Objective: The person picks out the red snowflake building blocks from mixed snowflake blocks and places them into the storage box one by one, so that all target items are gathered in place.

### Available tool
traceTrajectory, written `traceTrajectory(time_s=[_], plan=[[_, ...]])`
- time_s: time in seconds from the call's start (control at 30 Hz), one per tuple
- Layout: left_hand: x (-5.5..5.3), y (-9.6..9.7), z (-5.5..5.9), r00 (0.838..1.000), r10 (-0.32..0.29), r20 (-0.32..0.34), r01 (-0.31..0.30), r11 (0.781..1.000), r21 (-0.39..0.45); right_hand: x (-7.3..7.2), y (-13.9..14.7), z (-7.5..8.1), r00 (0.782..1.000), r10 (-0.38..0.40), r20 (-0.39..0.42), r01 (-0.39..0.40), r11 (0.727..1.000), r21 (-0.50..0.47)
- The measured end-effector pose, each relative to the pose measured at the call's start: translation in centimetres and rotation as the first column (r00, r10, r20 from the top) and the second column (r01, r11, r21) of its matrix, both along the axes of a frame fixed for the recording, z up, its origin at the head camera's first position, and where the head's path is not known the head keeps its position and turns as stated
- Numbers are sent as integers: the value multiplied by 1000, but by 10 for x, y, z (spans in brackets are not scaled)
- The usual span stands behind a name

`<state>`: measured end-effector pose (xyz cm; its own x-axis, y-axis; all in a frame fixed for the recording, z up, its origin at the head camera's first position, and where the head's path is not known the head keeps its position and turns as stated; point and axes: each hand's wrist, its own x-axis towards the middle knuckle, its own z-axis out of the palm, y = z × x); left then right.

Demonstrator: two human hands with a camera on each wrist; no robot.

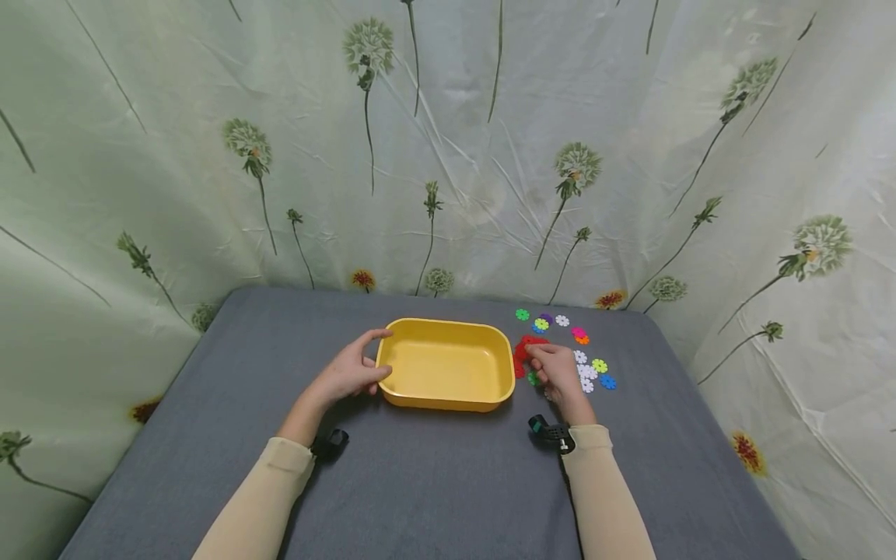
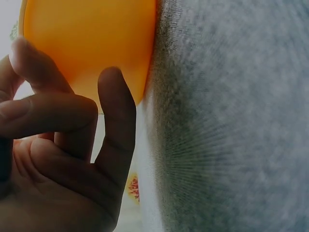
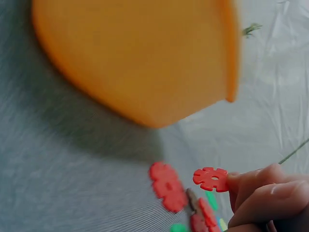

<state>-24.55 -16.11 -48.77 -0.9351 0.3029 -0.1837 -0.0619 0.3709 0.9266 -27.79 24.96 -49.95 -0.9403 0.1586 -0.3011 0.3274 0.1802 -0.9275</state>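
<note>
The left hand (image 1: 346, 371) gripped the left end of a yellow box (image 1: 448, 367), with its thumb over the rim. The right hand (image 1: 558, 369) pinched one red flower piece (image 3: 204, 181), just past the box's right end. From above, that piece was hard to tell from the other red pieces (image 1: 519, 369). The right hand hid part of the pile, and its own wrist view cut the hand off. Around it lay two blue pieces (image 1: 607, 382), two yellow-green ones, two green ones that showed, one purple, one pink and one orange. The white pieces (image 1: 586, 372) overlapped, so I could not count them. Two cream sleeves (image 1: 607, 490) ran off the bottom edge, and each wrist wore a black gadget. Everything sat on a gray cloth table (image 1: 434, 482), with a pale dandelion curtain (image 1: 476, 194) behind.
</note>
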Motion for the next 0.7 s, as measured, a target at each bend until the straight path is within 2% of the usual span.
traceTrajectory(time_s=[0.2,0.47,0.6,0.7], plan=[[1,3,1,1000,-13,6,13,1000,-7,4,3,12,1000,17,12,-16,994,-110],[0,4,-2,999,-31,12,32,999,-17,11,-18,41,999,40,-5,-40,960,-276],[0,4,-1,999,-40,15,40,999,-9,14,-37,56,995,92,-30,-97,947,-306],[0,5,-1,999,-41,20,41,999,0,12,-54,62,989,140,-58,-151,939,-308]])
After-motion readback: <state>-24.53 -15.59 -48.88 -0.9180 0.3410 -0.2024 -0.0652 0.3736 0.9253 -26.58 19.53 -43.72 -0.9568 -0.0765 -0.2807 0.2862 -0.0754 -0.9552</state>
